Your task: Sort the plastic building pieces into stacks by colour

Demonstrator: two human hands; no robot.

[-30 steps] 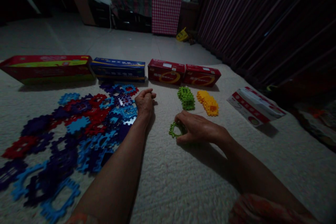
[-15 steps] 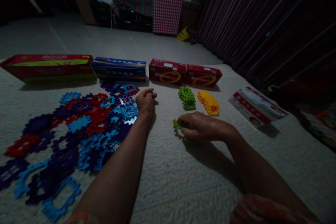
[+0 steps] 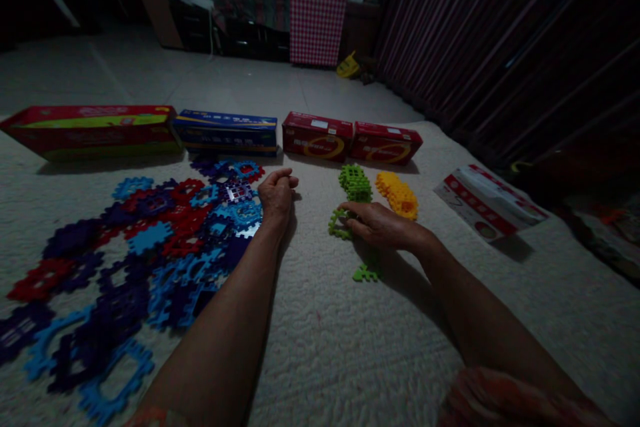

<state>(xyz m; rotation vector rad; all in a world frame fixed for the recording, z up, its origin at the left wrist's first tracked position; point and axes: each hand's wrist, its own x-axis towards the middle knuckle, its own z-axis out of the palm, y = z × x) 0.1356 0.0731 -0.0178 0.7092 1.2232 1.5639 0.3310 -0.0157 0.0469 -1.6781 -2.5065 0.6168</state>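
My right hand (image 3: 376,223) is closed on a green notched plastic piece (image 3: 339,223), holding it just above the white quilted mat (image 3: 350,347), in front of a small stack of green pieces (image 3: 355,182). Another green piece (image 3: 365,273) lies on the mat below my right wrist. My left hand (image 3: 277,195) rests curled on the mat at the right edge of a spread of blue, purple and red pieces (image 3: 150,247); nothing shows in its fingers. A stack of yellow pieces (image 3: 399,195) sits right of the green stack.
A row of boxes lines the mat's far edge: a long red one (image 3: 90,128), a blue one (image 3: 226,131), two small red ones (image 3: 317,135) (image 3: 385,143). A white and red packet (image 3: 487,202) lies at right. A dark striped curtain (image 3: 500,33) hangs on the right.
My right hand has lifted a green piece off the mat and carried it away from me toward the green stack. A second green piece now shows below my wrist. The left hand stayed still.
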